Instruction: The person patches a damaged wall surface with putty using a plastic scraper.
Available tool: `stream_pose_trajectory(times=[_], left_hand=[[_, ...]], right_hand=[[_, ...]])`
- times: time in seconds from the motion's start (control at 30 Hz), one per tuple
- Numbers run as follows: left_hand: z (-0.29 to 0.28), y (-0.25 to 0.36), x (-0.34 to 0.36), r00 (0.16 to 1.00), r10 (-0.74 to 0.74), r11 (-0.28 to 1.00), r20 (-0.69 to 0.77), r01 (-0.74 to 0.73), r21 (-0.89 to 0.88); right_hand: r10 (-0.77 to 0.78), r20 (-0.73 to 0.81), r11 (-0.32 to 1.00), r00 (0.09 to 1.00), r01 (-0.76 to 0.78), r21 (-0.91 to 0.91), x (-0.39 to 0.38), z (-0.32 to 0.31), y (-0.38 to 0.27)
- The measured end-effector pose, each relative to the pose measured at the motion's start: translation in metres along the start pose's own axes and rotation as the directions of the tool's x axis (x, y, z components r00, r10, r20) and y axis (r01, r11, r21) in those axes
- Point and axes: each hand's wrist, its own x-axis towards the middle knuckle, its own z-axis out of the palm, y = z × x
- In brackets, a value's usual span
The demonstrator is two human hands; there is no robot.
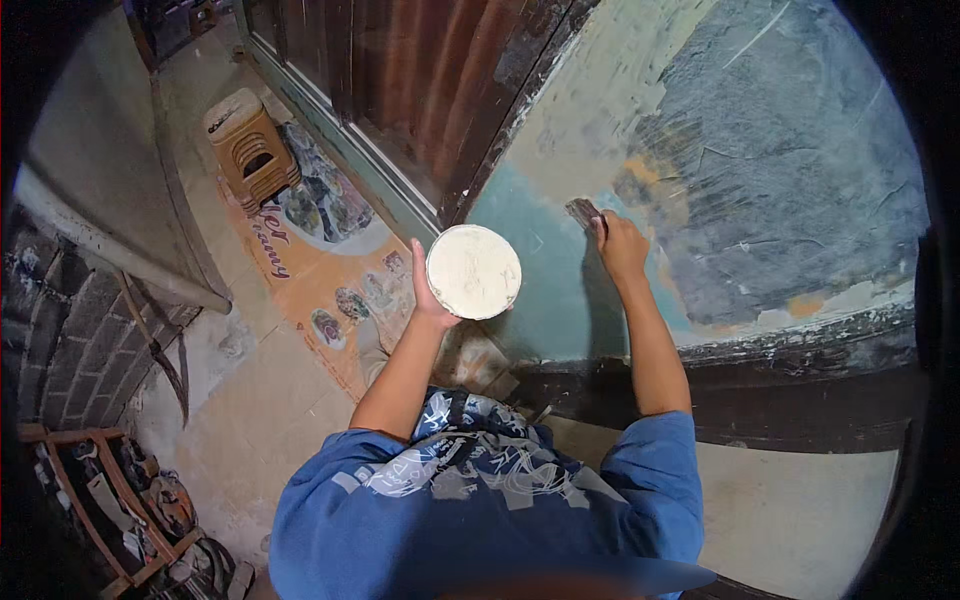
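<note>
My left hand point(430, 292) holds up a round tub point(474, 272) from beneath and the side, its thumb along the rim. The tub's top is off-white with a few smudges; I cannot tell whether that is a lid or white paste. In my right hand point(624, 250) is a putty knife point(582, 211), gripped by its handle. Its smeared blade points up and left, at or close to the wall point(545, 290). Green paint shows there, with pale patches above and rough grey plaster point(780, 170) to the right.
Left of the wall stands a dark-framed door point(430, 110) with reddish panels. A printed orange banner point(290, 265) lies on the tiled floor, with tan plastic stools point(252, 150) on it. A wooden frame point(115, 510) with clutter is at lower left. A dark ledge point(790, 385) edges the wall.
</note>
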Motion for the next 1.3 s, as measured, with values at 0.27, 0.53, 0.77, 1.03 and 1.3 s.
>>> stream_pose_trajectory(times=[0.27, 0.53, 0.77, 1.03, 1.3], left_hand=[[0.008, -0.001, 0.007, 0.974, 0.097, 0.994, -0.203, -0.085, 0.069], [-0.004, -0.004, 0.011, 0.999, -0.034, 0.999, 0.025, 0.035, -0.019], [0.009, -0.005, 0.008, 0.998, 0.03, 0.998, -0.048, -0.026, 0.065], [0.003, -0.009, 0.015, 0.996, 0.048, 0.997, -0.08, -0.043, 0.057], [-0.001, -0.013, 0.013, 0.996, 0.053, 0.998, -0.068, -0.051, 0.037]], right_hand=[[-0.021, -0.045, 0.999, 0.999, 0.019, -0.041, -0.003, -0.003, -0.005], [-0.003, -0.053, 1.0, 0.999, 0.002, -0.008, -0.01, 0.002, -0.004], [-0.011, -0.11, 1.0, 0.994, 0.011, -0.003, -0.005, -0.013, -0.001], [-0.044, -0.103, 0.999, 0.994, 0.041, -0.026, -0.008, 0.008, 0.004], [-0.056, -0.031, 0.998, 0.998, 0.056, 0.003, -0.014, -0.004, -0.01]])
